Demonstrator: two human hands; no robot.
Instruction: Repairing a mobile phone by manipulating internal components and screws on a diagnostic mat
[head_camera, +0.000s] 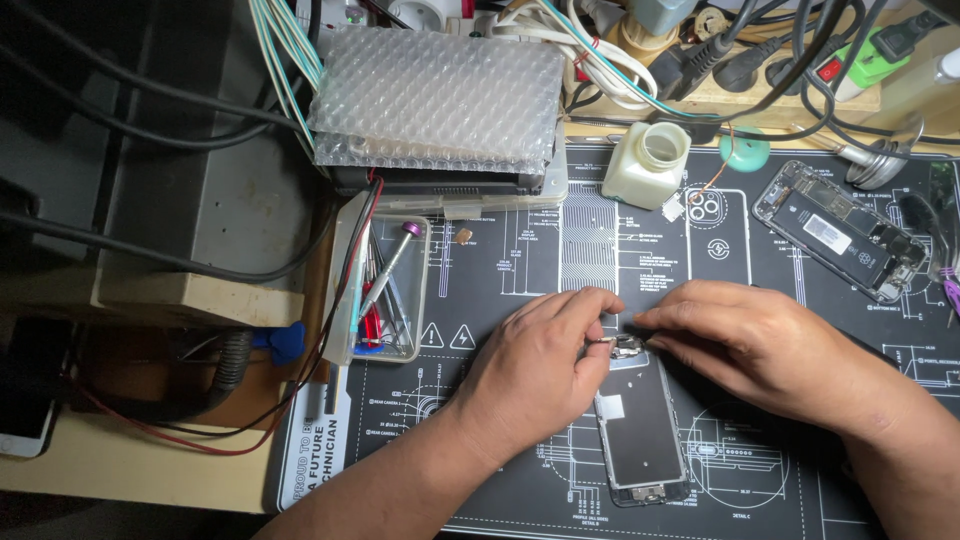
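Two hands meet over the small metal part (627, 346); my left hand (535, 365) pinches it from the left, my right hand (760, 345) from the right, fingers narrow; it sits at the far end of the phone frame (640, 430), whose long axis runs near-to-far between them; beyond, on the counter mat (500, 250), lie a tool tray (385, 290), white bottle (645, 165) and opened phone (840, 230).

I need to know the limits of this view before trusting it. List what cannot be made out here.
- Head view: the small metal part between the left hand and right hand is too small to identify; fingertips cover its sides.
- The phone frame has its top end hidden by both hands.
- The tools in the clear tray overlap and blur together.
- The opened phone shows innards too small to tell apart.
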